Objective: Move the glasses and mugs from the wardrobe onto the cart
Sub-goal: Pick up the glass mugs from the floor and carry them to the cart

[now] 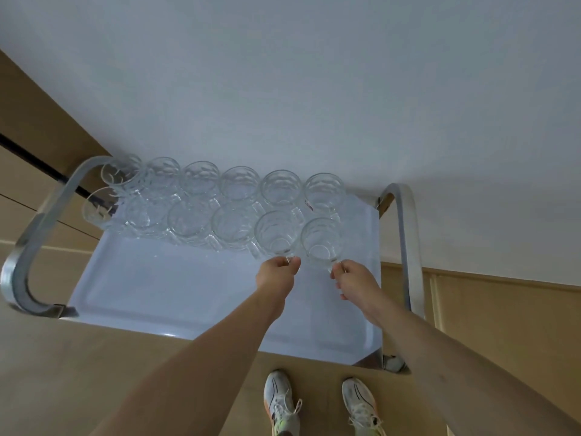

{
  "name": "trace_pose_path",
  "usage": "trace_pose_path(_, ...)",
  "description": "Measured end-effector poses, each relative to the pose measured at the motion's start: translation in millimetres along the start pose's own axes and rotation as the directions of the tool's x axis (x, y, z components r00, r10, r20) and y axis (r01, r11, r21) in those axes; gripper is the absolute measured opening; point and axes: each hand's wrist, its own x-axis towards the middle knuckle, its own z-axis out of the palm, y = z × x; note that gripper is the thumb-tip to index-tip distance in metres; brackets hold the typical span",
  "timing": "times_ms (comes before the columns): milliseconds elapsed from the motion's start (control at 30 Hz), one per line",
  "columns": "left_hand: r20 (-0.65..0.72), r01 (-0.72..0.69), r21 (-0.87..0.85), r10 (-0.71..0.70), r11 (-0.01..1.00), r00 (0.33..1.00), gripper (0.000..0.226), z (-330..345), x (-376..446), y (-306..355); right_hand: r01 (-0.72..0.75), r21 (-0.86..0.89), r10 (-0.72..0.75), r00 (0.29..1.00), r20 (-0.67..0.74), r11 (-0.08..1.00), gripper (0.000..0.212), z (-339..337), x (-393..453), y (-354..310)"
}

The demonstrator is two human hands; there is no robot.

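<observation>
Several clear glass mugs stand in two rows along the far side of the cart's pale blue top tray (151, 287). My left hand (276, 275) pinches the handle of a glass mug (274, 234) in the near row. Beside it, my right hand (352, 280) pinches the handle of the rightmost near-row mug (320, 240). Both mugs stand upright on the tray. The wardrobe is out of view.
Curved metal handles rise at the cart's left end (34, 234) and right end (405, 240). A white wall (298, 89) stands right behind the cart. The floor is wooden (63, 372), and my two shoes (320, 404) are close to the tray's near edge.
</observation>
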Motion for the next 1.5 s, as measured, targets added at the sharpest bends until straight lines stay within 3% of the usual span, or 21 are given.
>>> trace_pose_path(400,0.075,-0.019,0.054,0.015,0.998,0.997,0.031,2.5,6.3,11.3,0.064,0.002,-0.064,0.997,-0.041,0.998,0.04,4.8,5.3,-5.2)
trace_pose_path(600,0.106,-0.054,0.198,0.034,0.979,0.994,0.021,-5.0,-8.1,15.5,0.049,0.002,-0.049,0.997,-0.06,0.999,0.045,-0.8,1.8,-2.2)
trace_pose_path(767,0.092,-0.184,0.487,0.159,0.854,0.983,0.022,-21.2,-33.2,34.5,0.07,-0.009,-0.07,0.994,-0.079,0.998,0.019,-9.8,-7.3,-12.7)
trace_pose_path(900,0.119,-0.284,0.631,0.271,0.722,0.955,0.019,-33.2,-58.9,70.5,0.141,-0.115,-0.156,0.978,-0.135,0.983,0.031,-30.6,-21.5,-35.2)
trace_pose_path(1000,0.155,-0.389,0.674,0.395,0.628,0.906,0.016,-38.7,-77.9,103.3,0.194,-0.199,-0.231,0.955,-0.187,0.961,0.042,-53.8,-39.6,-54.1)
trace_pose_path(1100,0.189,-0.49,0.686,0.518,0.537,0.834,0.043,-39.3,-94.1,136.2,0.228,-0.256,-0.29,0.926,-0.24,0.939,0.048,-82.5,-62.1,-72.8)
trace_pose_path(1233,0.335,-0.625,0.718,0.635,0.305,0.696,0.052,-26.3,-122.2,178.2,0.273,-0.367,-0.404,0.844,-0.353,0.889,0.053,-125.1,-100.0,-95.8)
trace_pose_path(1367,0.477,-0.734,0.674,0.712,0.081,0.516,0.055,8.4,-153.2,198.4,0.187,-0.507,-0.442,0.778,-0.446,0.841,0.059,-158.6,-137.3,-87.7)
trace_pose_path(1500,0.615,-0.779,0.613,0.7,-0.134,0.364,0.056,51.2,-186.2,203.8,0.048,-0.541,-0.398,0.732,-0.553,0.84,0.064,-188.7,-176.0,-57.0)
